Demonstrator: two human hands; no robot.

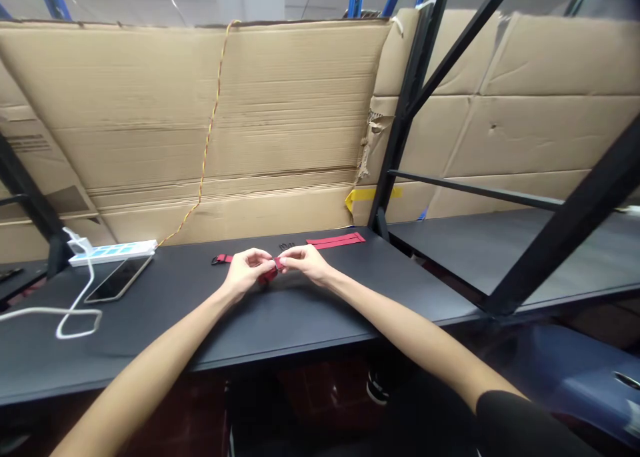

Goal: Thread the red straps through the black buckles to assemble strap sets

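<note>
Between my two hands is a short red strap (267,276), its middle partly covered by my fingers. My left hand (247,270) pinches it from the left, thumb against fingers. From the other side, my right hand (307,262) grips the strap's end between thumb and forefinger. A small dark part shows where the fingertips meet, too small to make out. Just left of my left hand lies another red strap with a black buckle (217,259). Behind my fingertips sit several small black rings or buckles (287,247). Flat red straps (337,241) lie at the back right.
A white power strip (114,251) with a plugged-in white cable (80,310) and a phone (120,280) occupy the table's left side. Cardboard (280,123) walls the back. Black metal posts (410,103) rise at the right, and the table's front edge (300,349) runs below my forearms.
</note>
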